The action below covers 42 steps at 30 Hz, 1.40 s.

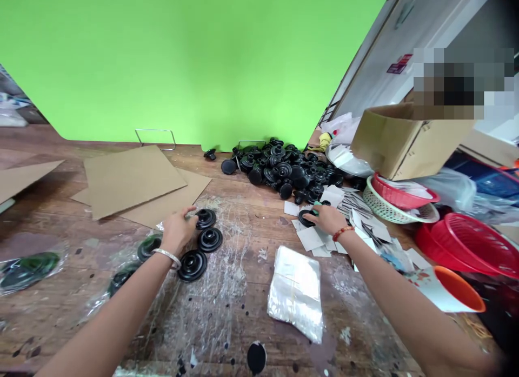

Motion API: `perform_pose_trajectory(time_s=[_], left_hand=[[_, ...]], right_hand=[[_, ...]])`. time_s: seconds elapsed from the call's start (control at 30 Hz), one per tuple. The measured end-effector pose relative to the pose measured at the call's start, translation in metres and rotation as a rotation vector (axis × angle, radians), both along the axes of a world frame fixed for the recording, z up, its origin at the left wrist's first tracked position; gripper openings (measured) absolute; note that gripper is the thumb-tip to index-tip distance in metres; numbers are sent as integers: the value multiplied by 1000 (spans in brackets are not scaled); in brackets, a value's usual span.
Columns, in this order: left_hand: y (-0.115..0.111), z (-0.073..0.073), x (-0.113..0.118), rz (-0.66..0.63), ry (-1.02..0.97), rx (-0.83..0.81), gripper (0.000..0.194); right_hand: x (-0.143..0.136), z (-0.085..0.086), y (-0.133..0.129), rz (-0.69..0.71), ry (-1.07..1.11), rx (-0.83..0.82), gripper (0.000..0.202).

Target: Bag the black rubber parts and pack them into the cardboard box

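A stack of clear bags (295, 290) lies between both sets of fingers, nearer than they are. The left hand (178, 231) has bent fingers at the edge of a ribbed black disc (207, 219); whether they grip it, I cannot tell. The right hand (327, 220) pinches a second disc (305, 219) over white cards (311, 239). Beyond its fingers lies a heap of black parts (284, 169).

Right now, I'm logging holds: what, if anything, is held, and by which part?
Right grip: a black disc, seemingly by its rim. Left grip: at another disc's left edge; hold cannot be told.
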<state>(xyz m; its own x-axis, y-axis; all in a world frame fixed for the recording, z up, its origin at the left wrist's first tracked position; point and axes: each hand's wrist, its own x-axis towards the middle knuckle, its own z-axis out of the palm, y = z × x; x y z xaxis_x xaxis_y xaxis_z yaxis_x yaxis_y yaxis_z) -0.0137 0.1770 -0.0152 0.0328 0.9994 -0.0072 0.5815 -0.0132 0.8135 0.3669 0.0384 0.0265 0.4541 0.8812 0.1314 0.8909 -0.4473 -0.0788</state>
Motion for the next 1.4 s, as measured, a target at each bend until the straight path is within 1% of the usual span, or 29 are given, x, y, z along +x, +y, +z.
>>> perform_pose_trajectory(time_s=[0.07,0.13,0.17,0.2,0.23,0.27,0.3,0.37,0.43,0.5,0.57,0.63,0.67,0.73,0.77,0.8,0.83,0.87,0.9,0.97,1.07,1.13,1.17,1.2,1.23,1.27,1.3,1.33,1.4], left_hand=[[-14,9,-2,0,31,73,42],[-37,21,0,-51,-10,104,39],[-51,28,3,-103,-70,71,37],[-67,34,8,-173,-175,-3,36],[-82,39,14,-250,-305,-128,35],[-97,43,20,-328,-432,-271,38],[-110,45,26,-386,-571,-386,44],[-128,44,36,-473,-817,-509,56],[-136,37,39,-507,-957,-530,59],[-139,29,35,-535,-944,-526,52],[-142,24,29,-569,-864,-532,41],[-146,24,24,-586,-845,-558,39],[-149,25,23,-569,-874,-576,44],[-152,27,23,-464,-970,-566,58],[-152,28,23,-380,-1014,-522,62],[-151,27,24,-289,-1040,-459,66],[-150,26,24,-210,-1038,-383,67],[-148,25,24,-152,-1002,-304,68],[-145,23,23,-122,-936,-231,67],[-139,19,19,-135,-738,-120,63],[-130,17,10,-224,-402,-32,58],[-125,19,5,-309,-174,-21,58],[-123,19,4,-365,-64,-26,57],[-121,20,3,-431,36,-35,57],[-120,19,4,-501,120,-41,56],[-120,16,4,-568,187,-43,56],[-120,13,5,-618,240,-34,57],[-120,9,6,-650,286,-9,57],[-121,2,8,-656,392,86,56]], right_hand=[[-4,4,-2,-2,-5,-32,30],[-18,14,-4,15,-28,45,29],[-30,20,-7,63,-19,114,29],[-45,26,-9,143,18,187,28],[-62,31,-13,248,86,252,26],[-82,34,-17,370,185,283,24],[-102,37,-21,476,300,278,21],[-138,36,-29,633,508,221,18],[-164,32,-36,724,678,193,21],[-177,25,-37,800,797,198,21],[-183,19,-34,868,836,215,22],[-188,11,-29,871,884,258,21],[-191,6,-27,827,953,292,21],[-203,-6,-27,648,1158,354,30],[-211,-13,-30,545,1232,373,33],[-220,-20,-34,457,1251,390,36],[-229,-28,-41,402,1212,402,38],[-238,-35,-48,386,1130,412,42],[-246,-42,-55,401,1024,425,46],[-257,-51,-66,470,834,460,52],[-252,-51,-64,575,714,524,52],[-234,-43,-52,642,672,527,46],[-221,-37,-43,642,637,513,40],[-206,-31,-32,605,578,471,33],[-189,-24,-20,537,510,414,27],[-170,-18,-7,430,423,347,27],[-151,-12,7,306,324,248,32],[-132,-7,22,223,275,202,39],[-98,0,51,108,211,155,47]])
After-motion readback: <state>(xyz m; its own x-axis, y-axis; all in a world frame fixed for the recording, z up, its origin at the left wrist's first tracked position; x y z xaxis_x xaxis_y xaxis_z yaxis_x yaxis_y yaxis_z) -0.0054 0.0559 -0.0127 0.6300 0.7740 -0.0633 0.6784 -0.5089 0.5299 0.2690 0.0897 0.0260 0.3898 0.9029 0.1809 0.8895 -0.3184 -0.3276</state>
